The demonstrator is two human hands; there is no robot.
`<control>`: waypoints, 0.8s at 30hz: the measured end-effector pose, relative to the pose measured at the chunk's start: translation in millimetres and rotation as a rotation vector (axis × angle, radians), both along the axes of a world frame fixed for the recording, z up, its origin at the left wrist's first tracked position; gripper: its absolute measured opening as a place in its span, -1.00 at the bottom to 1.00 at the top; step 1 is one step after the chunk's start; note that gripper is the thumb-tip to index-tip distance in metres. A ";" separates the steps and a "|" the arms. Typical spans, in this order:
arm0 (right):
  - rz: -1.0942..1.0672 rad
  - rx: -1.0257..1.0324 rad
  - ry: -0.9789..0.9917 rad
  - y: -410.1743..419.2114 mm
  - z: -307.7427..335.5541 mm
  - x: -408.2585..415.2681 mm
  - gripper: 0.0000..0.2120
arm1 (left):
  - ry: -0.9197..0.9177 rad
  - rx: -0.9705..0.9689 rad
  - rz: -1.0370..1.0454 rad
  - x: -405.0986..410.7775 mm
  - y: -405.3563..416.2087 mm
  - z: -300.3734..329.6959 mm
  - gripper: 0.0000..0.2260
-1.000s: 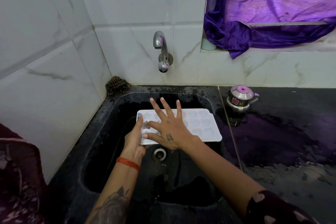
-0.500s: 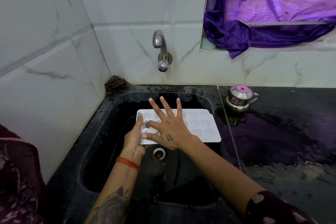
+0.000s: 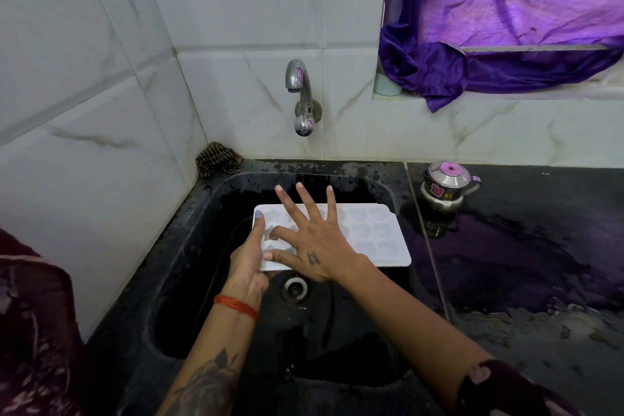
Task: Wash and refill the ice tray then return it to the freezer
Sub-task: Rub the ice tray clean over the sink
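Hardly shifted from a second ago: ice tray [image 3: 368, 233] still held level over the black sink [image 3: 189, 246], above the drain [image 3: 295, 287] and in front of the tap [image 3: 299, 91]. Left hand [image 3: 248, 257] clamped on the tray's left end, thumb lying along the top edge, fingers hidden underneath, probably to steady it. Right hand [image 3: 312, 246] spread flat across the moulded cells, fingers splayed and gripping nothing, index fingertip dipping into one cell; looks like rubbing the cavities clean. No water visibly running from the spout. Small steel pot [image 3: 444, 189] standing well clear on the wet worktop [image 3: 526, 263]. Washing stage, by the look of it; refilling and freezer not yet reached.
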State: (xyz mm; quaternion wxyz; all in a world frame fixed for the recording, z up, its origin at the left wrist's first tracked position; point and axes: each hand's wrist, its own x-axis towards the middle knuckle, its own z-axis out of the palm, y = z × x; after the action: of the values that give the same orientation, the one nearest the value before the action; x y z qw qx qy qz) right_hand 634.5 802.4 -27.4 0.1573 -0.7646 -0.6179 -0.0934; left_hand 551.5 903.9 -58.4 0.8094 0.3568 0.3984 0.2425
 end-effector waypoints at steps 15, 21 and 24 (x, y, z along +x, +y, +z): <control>-0.017 -0.031 0.007 -2.0 -0.2 -1.5 -0.38 | 0.064 0.009 0.054 -3.0 0.9 -0.4 -0.35; -0.157 0.044 0.092 -31.0 5.0 17.9 -0.32 | 0.045 -0.053 0.096 -5.5 7.1 4.1 -0.29; -0.270 0.136 0.163 -53.1 -0.2 35.9 -0.41 | 0.069 -0.042 0.134 -7.5 13.2 6.7 -0.42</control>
State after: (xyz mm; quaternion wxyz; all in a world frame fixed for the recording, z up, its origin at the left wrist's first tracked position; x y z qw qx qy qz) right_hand 670.4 749.3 -27.7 0.2444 -0.8333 -0.4870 -0.0930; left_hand 544.0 917.0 -51.7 0.7846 0.3203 0.4539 0.2755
